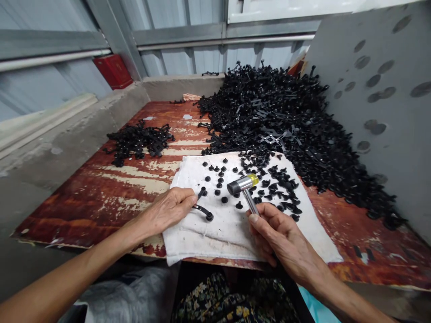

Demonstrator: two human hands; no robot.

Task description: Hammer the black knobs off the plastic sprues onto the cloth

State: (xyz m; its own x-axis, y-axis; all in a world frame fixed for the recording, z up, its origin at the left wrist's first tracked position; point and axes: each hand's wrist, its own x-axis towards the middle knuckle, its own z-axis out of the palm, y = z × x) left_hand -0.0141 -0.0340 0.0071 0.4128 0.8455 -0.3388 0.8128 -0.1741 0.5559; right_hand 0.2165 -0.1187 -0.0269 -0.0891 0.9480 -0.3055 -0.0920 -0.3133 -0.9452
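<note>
Near the left edge of the cloth (188,240), the left hand (170,208) pinches a black part (204,211), perhaps jointed; toward the front edge, the right hand (281,231) grips a mallet (242,184).

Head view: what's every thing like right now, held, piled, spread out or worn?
Left hand, closed on black part
Right hand, closed around hammer
Black part, held
Hammer, held, tilted
Cloth, spread out, creased
Knobs, loose, scattered
Big pile, heaped
Small pile, heaped
Table, worn, patchy
</note>
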